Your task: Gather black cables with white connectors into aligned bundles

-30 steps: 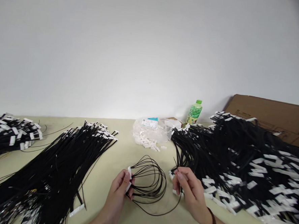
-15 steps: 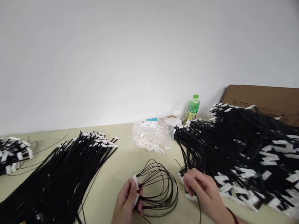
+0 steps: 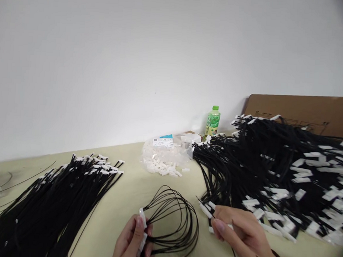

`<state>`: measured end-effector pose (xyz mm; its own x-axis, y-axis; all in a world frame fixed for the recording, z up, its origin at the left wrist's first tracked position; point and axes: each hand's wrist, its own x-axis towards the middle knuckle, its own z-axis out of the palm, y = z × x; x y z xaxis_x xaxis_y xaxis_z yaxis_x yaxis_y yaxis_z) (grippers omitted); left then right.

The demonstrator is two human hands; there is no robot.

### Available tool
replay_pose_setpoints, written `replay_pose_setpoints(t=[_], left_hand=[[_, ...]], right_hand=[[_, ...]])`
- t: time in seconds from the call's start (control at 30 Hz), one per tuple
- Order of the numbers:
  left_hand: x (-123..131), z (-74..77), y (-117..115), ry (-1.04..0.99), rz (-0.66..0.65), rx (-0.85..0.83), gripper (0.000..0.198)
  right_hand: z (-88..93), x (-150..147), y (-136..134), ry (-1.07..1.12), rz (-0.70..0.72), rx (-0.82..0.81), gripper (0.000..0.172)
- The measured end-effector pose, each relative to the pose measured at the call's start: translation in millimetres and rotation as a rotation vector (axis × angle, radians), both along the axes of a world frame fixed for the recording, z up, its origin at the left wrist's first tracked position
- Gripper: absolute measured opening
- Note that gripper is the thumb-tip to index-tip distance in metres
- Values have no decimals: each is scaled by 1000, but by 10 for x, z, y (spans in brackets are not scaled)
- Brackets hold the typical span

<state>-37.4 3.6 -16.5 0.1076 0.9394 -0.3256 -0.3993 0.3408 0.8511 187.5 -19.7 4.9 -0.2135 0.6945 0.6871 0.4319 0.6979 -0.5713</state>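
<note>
My left hand (image 3: pixel 134 240) is closed on the white connectors (image 3: pixel 142 218) of a wire harness, thumb on top. Thin black wires (image 3: pixel 193 219) run out from them in a loose round loop toward the right. My right hand (image 3: pixel 240 235) pinches a single black wire; its free end (image 3: pixel 198 200) sticks out up and to the left of the fingertips, and a length hangs below the hand. White connectors (image 3: pixel 205 210) on the table lie just behind those fingertips, partly covered by them.
A large heap of black harnesses (image 3: pixel 274 162) with white connectors fills the right, before a flat brown cardboard box (image 3: pixel 300 109). Another bundle (image 3: pixel 53 202) lies left. At the back are a clear bag of white connectors (image 3: pixel 166 155) and a green-capped bottle (image 3: pixel 213 121).
The view has turned slightly right, so the scene sits further left. My hands have moved apart, the right one nearer and rightward with the wire. The left keeps its hold on the connectors.
</note>
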Motion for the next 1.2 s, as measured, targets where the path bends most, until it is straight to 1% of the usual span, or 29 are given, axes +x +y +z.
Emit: replay_pose_setpoints(t=[0.13,0.27,0.4,0.5,0.57,0.63,0.8,1.0,1.2], left_hand=[[1,72,16,-19,107,-27,53],[-11,144,10,-9,162,-25,50],[-32,183,2,-1,145,-29,45],[-54,187,16,7,126,-43,45],[-70,182,29,14,132,-44,45],[-84,172,40,23,139,-30,44],[-110,148,45,6,99,-34,46],[-133,188,13,21,44,-16,44],[-189,191,11,32,52,69,34]], right_hand=[[20,23,15,5,-37,19,19],[52,42,49,102,-112,-40,14],[115,87,91,329,-107,-200,9],[151,132,140,541,-95,-313,12],[159,150,178,628,-109,-353,15],[155,153,213,669,-127,-363,17],[121,139,237,683,-142,-348,25],[111,183,244,619,-184,-351,25],[62,204,340,596,-123,-392,24]])
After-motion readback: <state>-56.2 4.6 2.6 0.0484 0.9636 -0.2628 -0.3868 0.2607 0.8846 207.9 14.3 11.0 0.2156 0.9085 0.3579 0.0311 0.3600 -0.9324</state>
